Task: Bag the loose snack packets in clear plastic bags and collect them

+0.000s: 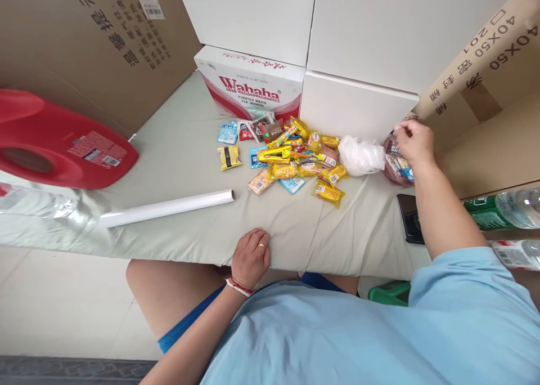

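My right hand (415, 144) reaches to the far right of the covered table, thumb and fingers pinched together at the top of a clear plastic bag (395, 161). Dark and colourful wrapped items show through that bag; the hand hides part of it. Touching its left side is a crumpled white plastic bag (361, 155). Beside this lies a loose pile of packaged snacks (291, 162), mostly yellow wrappers with some blue, red and brown ones. My left hand (252, 258), wearing a ring and bracelets, rests loosely curled on the near table edge, holding nothing visible.
A white tube (169, 207) lies left of centre, near a red jug (63, 140) and a clear plastic bottle (42, 202). Behind the snacks stand a Wahaha carton (253, 84) and white boxes (358, 103). A black phone (408, 219) and bottles (500, 210) are at right.
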The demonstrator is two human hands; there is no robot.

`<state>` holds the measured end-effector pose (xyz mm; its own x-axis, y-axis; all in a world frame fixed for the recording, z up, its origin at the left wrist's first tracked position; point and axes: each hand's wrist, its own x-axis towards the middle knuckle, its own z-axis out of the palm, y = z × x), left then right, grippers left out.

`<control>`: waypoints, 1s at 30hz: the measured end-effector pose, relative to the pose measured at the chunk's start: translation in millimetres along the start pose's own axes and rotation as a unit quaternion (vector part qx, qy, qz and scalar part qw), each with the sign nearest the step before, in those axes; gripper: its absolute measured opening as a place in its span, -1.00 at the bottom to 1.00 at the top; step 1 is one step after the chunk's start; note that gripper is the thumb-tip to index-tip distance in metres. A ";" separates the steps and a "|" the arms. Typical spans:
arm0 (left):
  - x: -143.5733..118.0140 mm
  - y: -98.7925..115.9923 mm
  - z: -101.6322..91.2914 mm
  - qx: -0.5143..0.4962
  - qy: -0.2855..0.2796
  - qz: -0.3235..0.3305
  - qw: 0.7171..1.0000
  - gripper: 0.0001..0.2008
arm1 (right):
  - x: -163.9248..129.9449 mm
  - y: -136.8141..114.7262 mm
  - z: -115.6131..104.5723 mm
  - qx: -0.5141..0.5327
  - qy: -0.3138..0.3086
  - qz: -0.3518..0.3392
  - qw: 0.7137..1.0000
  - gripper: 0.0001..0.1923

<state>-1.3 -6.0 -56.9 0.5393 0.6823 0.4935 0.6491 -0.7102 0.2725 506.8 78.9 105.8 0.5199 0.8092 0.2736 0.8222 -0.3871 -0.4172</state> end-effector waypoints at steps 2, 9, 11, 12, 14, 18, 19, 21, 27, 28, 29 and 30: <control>0.3 0.6 0.0 0.000 0.001 0.002 1.000 -0.71 | -9.8 -8.9 0.4 -0.016 -0.072 -0.021 0.997 -0.75; -2.0 -0.9 1.7 -0.065 0.002 -0.041 0.997 -0.71 | -58.8 -24.8 -14.6 0.162 0.089 0.038 0.982 -0.90; 0.3 1.7 -1.6 -0.109 0.010 -0.073 0.991 -0.74 | -92.5 -41.6 -8.2 0.365 0.089 0.076 0.924 -0.84; 2.7 4.9 -4.3 -0.140 0.014 -0.094 0.986 -0.76 | -113.9 -52.9 -0.4 0.450 0.047 0.090 0.887 -0.77; 9.7 15.8 -10.5 -0.224 0.010 -0.137 0.965 -0.79 | -163.1 -78.9 22.8 0.534 -0.080 0.112 0.834 -0.65; 26.9 45.1 -15.7 -0.387 -0.001 -0.186 0.903 -0.57 | -257.0 -126.4 72.2 0.533 -0.275 0.145 0.787 -0.51; 29.8 49.9 -14.2 -0.396 0.001 -0.187 0.899 -0.56 | -273.3 -133.6 80.3 0.527 -0.293 0.142 0.785 -0.51; 32.2 53.1 -9.2 -0.397 -0.009 -0.202 0.895 -0.75 | -293.5 -140.2 89.3 0.515 -0.297 0.134 0.793 -0.55; 24.9 32.1 -2.7 -0.483 -0.005 -0.388 0.785 -0.86 | -294.6 -120.0 79.8 0.525 -0.234 0.179 0.798 -0.56; 24.1 31.6 -4.4 -0.503 0.002 -0.392 0.770 -0.82 | -294.6 -117.5 77.7 0.528 -0.227 0.184 0.797 -0.56; 23.8 33.2 -6.6 -0.519 0.001 -0.382 0.765 -0.79 | -295.9 -116.7 76.4 0.529 -0.224 0.183 0.798 -0.57; 23.9 36.7 -8.8 -0.528 -0.011 -0.360 0.769 -0.76 | -298.1 -117.7 75.9 0.528 -0.224 0.177 0.800 -0.59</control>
<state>30.7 -17.3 -27.9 0.2604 0.9592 -0.1104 -0.0067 0.1161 0.9932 237.5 -83.2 7.5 0.3480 0.8997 -0.2634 -0.1349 -0.2300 -0.9638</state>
